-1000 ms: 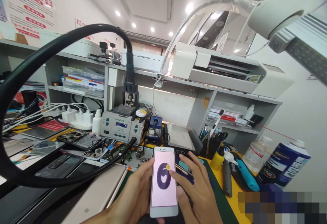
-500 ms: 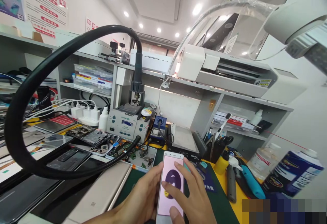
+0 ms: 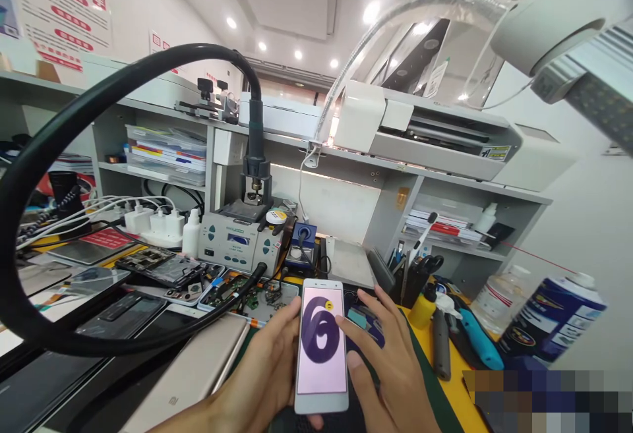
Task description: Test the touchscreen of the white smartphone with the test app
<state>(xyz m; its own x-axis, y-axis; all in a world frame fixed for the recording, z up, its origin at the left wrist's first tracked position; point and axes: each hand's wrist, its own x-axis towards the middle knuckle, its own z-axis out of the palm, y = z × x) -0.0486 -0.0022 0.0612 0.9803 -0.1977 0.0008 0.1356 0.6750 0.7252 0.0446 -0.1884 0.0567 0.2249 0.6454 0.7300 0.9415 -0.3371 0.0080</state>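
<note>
Left of the soldering station (image 3: 236,248), the left hand (image 3: 257,380) is gripping a white phone (image 3: 321,347), now raised higher than before, its long axis running away from the person; the right hand (image 3: 390,374), fingers spread, is touching its screen.

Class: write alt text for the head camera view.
A left hand holds a white phone upright while the right hand touches its pink screen, above a cluttered repair bench with a rework station and blue can.
</note>
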